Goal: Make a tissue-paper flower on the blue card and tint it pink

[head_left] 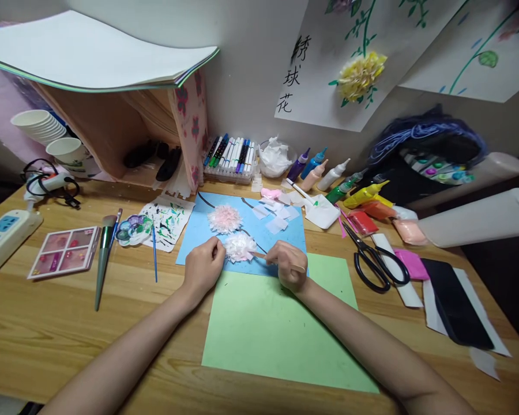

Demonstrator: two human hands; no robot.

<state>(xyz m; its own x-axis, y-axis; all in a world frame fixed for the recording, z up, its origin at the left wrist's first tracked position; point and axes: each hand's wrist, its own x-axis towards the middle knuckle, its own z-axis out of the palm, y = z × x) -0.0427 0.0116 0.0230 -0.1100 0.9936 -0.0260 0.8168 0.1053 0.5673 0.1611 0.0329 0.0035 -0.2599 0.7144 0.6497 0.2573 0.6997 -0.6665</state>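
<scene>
A blue sheet of paper [285, 236] lies on the wooden table, with dark drawn branches and two fluffy tissue flowers on it. The pink flower [224, 218] sits higher; the white flower [239, 246] sits near the sheet's front edge. My left hand [203, 266] pinches at the white flower's left side. My right hand [290, 264] is closed around a thin wooden stick [259, 254] whose tip pokes into the white flower from the right. Small white tissue squares [277, 222] lie on the blue sheet's upper right.
A green sheet [277, 328] lies in front of me. Black scissors [374, 259], paint bottles [315, 167] and paper strips are at the right. A marker tray [231, 155] stands at the back. Brushes [104, 253], a palette [132, 227] and a pink tray [64, 251] lie left.
</scene>
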